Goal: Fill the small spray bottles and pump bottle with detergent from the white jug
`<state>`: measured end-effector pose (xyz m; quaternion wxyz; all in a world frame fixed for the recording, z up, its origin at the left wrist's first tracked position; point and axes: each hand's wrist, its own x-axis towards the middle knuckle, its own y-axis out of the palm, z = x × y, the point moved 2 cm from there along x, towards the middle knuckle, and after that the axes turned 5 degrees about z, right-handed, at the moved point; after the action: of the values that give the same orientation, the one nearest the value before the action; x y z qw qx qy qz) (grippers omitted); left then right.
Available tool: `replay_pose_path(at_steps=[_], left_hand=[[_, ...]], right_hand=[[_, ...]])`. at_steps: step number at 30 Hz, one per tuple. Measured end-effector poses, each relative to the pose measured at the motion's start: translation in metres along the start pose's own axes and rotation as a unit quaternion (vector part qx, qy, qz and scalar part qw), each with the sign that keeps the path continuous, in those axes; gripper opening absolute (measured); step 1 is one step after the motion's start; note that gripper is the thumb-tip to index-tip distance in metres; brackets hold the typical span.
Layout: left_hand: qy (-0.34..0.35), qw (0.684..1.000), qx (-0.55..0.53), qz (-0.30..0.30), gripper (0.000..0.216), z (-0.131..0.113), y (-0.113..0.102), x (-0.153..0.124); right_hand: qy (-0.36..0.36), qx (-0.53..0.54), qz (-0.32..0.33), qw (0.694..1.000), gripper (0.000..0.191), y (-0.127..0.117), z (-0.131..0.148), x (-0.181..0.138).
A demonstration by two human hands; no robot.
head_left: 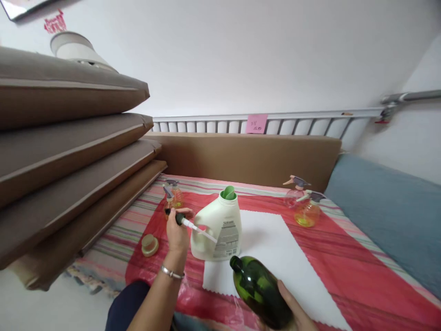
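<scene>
My left hand (178, 232) is closed round a pump dispenser top (186, 222), dark at the head with a white stem and tube pointing right. Its tube crosses in front of a pale green detergent jug (220, 227), which stands upright with its green spout (228, 192) uncovered. At the lower right my right hand (292, 312) grips a dark green bottle (260, 287). The bottle is tilted, its open neck towards the upper left, apart from the jug. Part of my right hand is hidden behind the bottle and cut off by the frame.
A pale cap (149, 245) lies left of the jug. Spray bottles (308, 212) stand at the right, others (171, 197) behind my left hand. White paper (275, 243) lies over red plastic sheeting (330, 234). Stacked cushions (76, 124) rise at the left, a brown cushion (248, 156) at the back.
</scene>
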<state>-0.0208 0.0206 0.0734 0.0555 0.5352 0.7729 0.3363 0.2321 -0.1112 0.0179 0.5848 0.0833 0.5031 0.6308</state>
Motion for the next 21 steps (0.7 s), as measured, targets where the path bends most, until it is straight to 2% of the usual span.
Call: replay_pose_path(at_steps=[6, 12, 17, 21], left_hand=[[0.052, 0.998, -0.020, 0.019, 0.035, -0.028, 0.017, -0.029], [0.120, 0.988, 0.078, 0.058, 0.038, -0.038, 0.034, -0.052], [0.071, 0.983, 0.105, 0.132, 0.044, -0.034, 0.059, -0.090], [0.032, 0.982, 0.080, 0.168, 0.044, -0.030, 0.066, -0.110]], right_hand=[[-0.033, 0.005, 0.016, 0.999, 0.053, 0.019, -0.007, -0.005], [-0.088, -0.018, 0.032, 0.995, 0.052, 0.031, -0.008, -0.019], [-0.147, -0.059, 0.024, 0.987, 0.073, 0.056, -0.011, -0.025], [-0.182, -0.068, 0.017, 0.981, 0.079, 0.070, -0.014, -0.027]])
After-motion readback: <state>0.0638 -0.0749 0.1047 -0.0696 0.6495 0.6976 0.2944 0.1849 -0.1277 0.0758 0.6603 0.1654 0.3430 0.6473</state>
